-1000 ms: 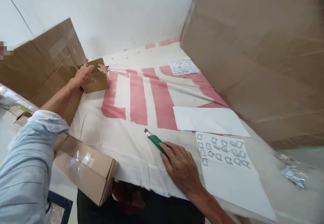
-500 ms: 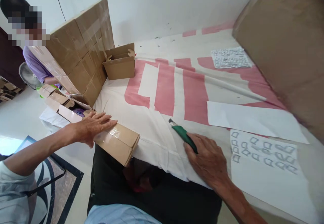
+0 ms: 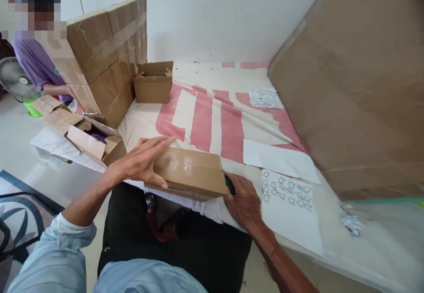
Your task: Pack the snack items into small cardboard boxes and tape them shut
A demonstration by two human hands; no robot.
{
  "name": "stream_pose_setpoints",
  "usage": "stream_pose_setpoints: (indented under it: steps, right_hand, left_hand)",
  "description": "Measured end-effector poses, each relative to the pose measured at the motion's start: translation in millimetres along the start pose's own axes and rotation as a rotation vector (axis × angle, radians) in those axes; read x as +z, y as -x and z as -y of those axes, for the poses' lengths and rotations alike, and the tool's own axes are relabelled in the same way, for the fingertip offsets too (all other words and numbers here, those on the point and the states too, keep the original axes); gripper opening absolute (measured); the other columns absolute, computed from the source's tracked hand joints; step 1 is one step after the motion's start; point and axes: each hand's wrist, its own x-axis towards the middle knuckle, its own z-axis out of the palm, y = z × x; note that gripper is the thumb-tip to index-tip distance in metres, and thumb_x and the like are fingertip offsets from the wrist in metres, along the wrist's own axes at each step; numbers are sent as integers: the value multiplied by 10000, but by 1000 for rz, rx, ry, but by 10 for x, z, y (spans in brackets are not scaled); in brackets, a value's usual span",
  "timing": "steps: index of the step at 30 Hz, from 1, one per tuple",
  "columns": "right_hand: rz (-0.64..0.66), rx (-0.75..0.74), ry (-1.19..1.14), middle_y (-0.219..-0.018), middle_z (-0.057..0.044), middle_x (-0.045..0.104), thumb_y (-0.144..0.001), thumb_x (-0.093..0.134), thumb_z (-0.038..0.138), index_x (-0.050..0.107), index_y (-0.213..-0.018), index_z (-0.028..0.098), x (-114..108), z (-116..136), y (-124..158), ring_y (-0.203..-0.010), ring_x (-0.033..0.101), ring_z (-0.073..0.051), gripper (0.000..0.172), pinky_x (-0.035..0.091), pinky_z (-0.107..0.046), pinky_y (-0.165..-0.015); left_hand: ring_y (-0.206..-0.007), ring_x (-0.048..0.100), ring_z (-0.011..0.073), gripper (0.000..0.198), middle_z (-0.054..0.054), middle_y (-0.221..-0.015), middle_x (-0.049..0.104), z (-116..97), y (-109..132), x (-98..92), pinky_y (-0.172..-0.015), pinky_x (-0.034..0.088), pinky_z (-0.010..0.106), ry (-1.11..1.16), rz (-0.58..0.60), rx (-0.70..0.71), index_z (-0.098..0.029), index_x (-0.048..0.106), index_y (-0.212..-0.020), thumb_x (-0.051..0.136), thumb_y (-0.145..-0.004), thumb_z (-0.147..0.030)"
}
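A closed cardboard box (image 3: pixel 194 169) with clear tape on top lies along the table's near edge. My left hand (image 3: pixel 141 158) grips its left end, thumb on the near side and fingers reaching over the top. At the right end, my right hand (image 3: pixel 245 202) is closed around a green utility knife (image 3: pixel 229 184). Most of the knife, its blade included, is hidden behind the box and my fingers. To the left, an open cardboard box (image 3: pixel 114 148) shows something purple inside.
Taped cartons (image 3: pixel 96 59) stand stacked at the back left, beside an open empty box (image 3: pixel 152 89). A person in a purple shirt (image 3: pixel 36 63) is behind them. Paper sheets (image 3: pixel 288 213) lie right, with a large carton (image 3: pixel 357 90) beyond and a crumpled silvery piece (image 3: pixel 353 224).
The closed box has moved right and turned level along the edge, with my left hand on it. My right hand, still holding the knife, has come against its right end. The view has shifted right.
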Motion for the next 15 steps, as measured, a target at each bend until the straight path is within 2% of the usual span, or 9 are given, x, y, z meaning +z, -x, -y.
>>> stream_pose_setpoints:
  steps: [3,5,7,11,15]
  right_hand:
    - [-5,-2,-8,-1200,-156,740,-998,509,246,657,-1340,191,-2,3,4,-1105,655,-333,377,543,-510,-989]
    - [-6,-3,2,-1210,-159,739,-979,513,238,658,-1326,189,3,-1,7,-1102,659,-334,379,548,-511,-979]
    - [0,4,10,-1203,-157,739,-954,525,232,664,-1302,194,5,-7,8,-1087,663,-334,377,552,-509,-964]
    - [22,31,3,-1178,-142,739,-924,535,221,667,-1269,207,-12,-9,3,-1065,660,-326,370,551,-497,-941]
    - [37,22,-11,-1173,-139,736,-941,526,247,661,-1250,204,-43,-4,-11,-1054,651,-315,340,543,-484,-929]
  left_hand:
    - [-1665,271,444,1364,199,-1804,272,190,357,-39,-1332,267,637,195,-145,-133,-303,172,-1758,951,-696,-658]
    - [-1666,273,449,1440,224,-1807,246,334,562,61,-1318,307,643,351,-181,-190,-290,140,-1766,971,-654,-675]
    - [-1668,266,457,1485,250,-1803,238,459,659,252,-1292,342,664,491,-163,-210,-282,108,-1770,984,-633,-667]
    - [-1685,200,464,1527,258,-1816,178,605,551,636,-1289,340,667,650,-122,-226,-268,93,-1770,1007,-595,-606]
    - [-1662,285,446,1471,221,-1784,295,605,415,803,-1302,319,646,712,-219,-216,-295,148,-1752,1007,-585,-543]
